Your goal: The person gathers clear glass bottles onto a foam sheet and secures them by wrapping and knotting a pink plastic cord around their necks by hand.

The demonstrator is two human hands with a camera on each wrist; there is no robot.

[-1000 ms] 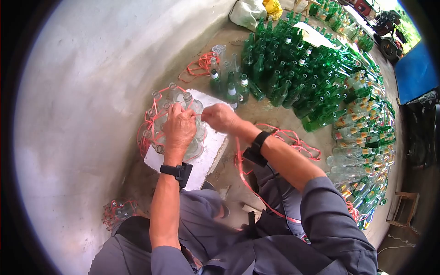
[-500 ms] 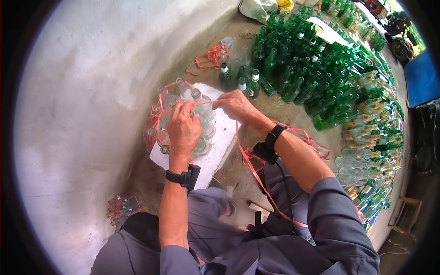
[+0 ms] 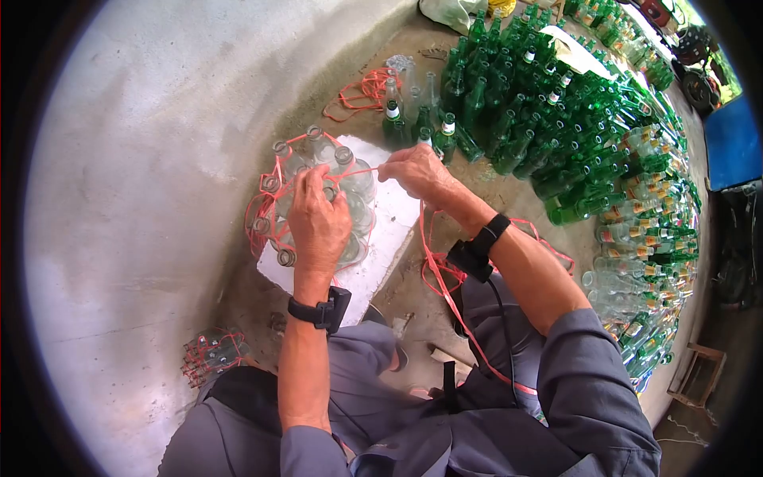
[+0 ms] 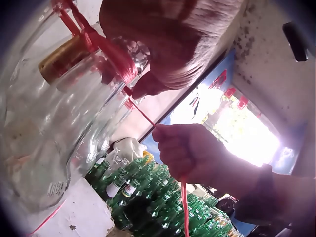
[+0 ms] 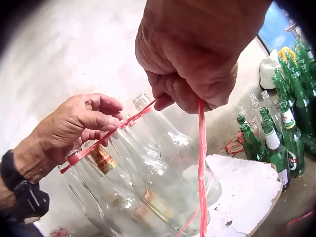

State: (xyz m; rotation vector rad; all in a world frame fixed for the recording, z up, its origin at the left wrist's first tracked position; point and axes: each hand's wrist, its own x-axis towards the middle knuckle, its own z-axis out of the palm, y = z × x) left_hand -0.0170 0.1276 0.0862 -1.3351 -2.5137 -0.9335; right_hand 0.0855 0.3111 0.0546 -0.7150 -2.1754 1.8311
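Observation:
A cluster of clear glass bottles stands upright on a white board, with red plastic twine wound around the necks. My left hand is over the bottle tops, thumb and bent fingers holding the twine at the necks. To its right, my right hand grips the strand in a closed fist and holds it taut. A loose length of twine hangs from below that fist. In the right wrist view, a gold-labelled neck shows below my left fingers.
Many green bottles stand on the floor at the back right, with rows of lying bottles nearer. A red twine heap lies by the wall. A tied bottle bundle sits at the lower left.
My right hand has drawn away to the right from the left hand, and the strand between them has lengthened. My left hand has stayed over the bottle necks.

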